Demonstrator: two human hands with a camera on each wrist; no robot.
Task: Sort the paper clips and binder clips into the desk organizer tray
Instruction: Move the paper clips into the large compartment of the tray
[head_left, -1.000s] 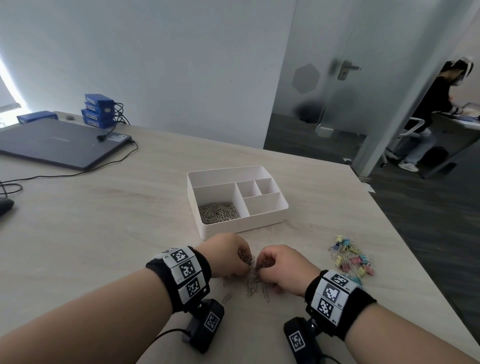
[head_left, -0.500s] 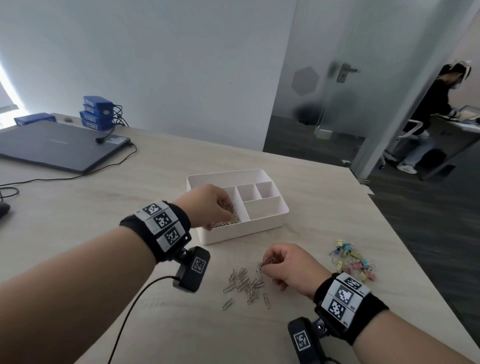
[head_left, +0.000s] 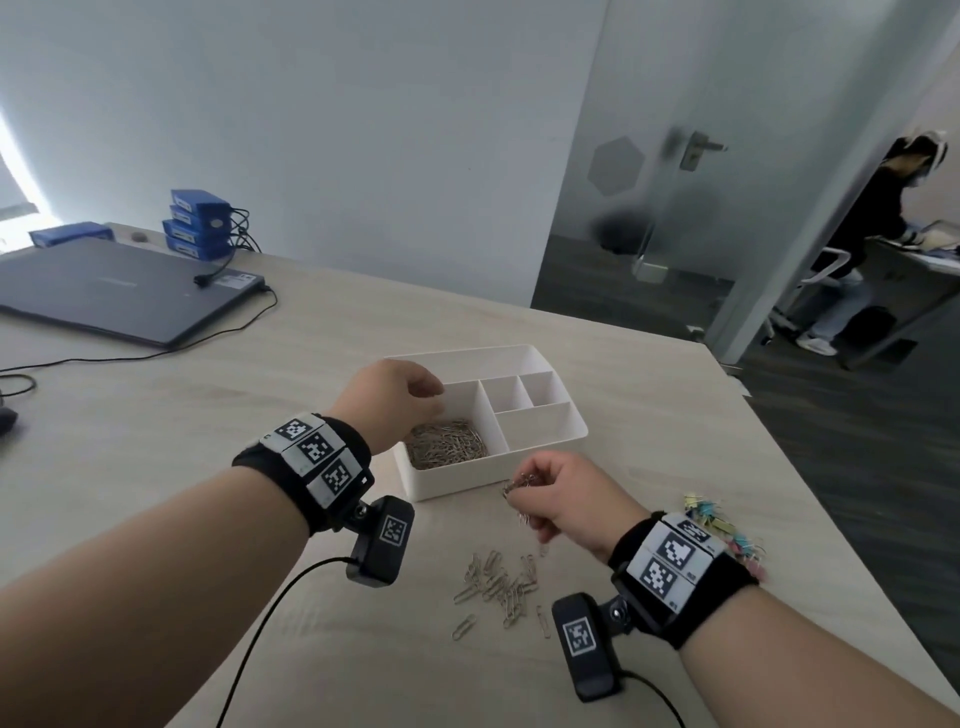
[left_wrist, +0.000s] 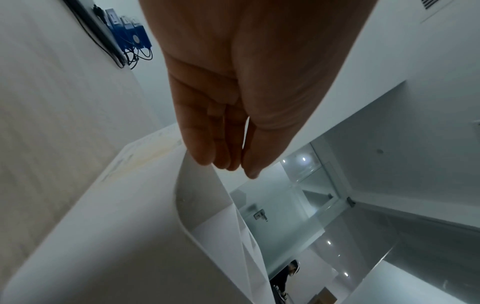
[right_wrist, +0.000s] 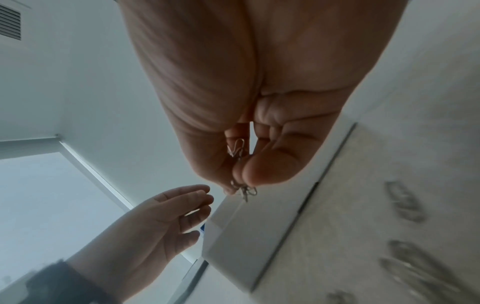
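Observation:
A white desk organizer tray (head_left: 545, 454) sits mid-table, its large left compartment holding a heap of silver paper clips (head_left: 447, 452). My left hand (head_left: 410, 395) hovers over that compartment's left side, fingers relaxed and empty (left_wrist: 228, 156). My right hand (head_left: 550, 493) is lifted near the tray's front wall and pinches a small bunch of paper clips (right_wrist: 241, 189) between thumb and fingers. Loose paper clips (head_left: 498, 584) lie scattered on the table below it. Colourful binder clips (head_left: 727, 530) lie in a pile at the right, partly hidden by my right wristband.
A closed laptop (head_left: 119, 291) with a cable and stacked blue boxes (head_left: 200, 223) stand at the far left. The table's right edge (head_left: 810, 467) runs close to the binder clips. A person sits at a desk beyond the glass door.
My left hand carried clips from the loose pile to the tray and now hangs empty over it. My right hand rose from the pile toward the tray with a bunch of clips.

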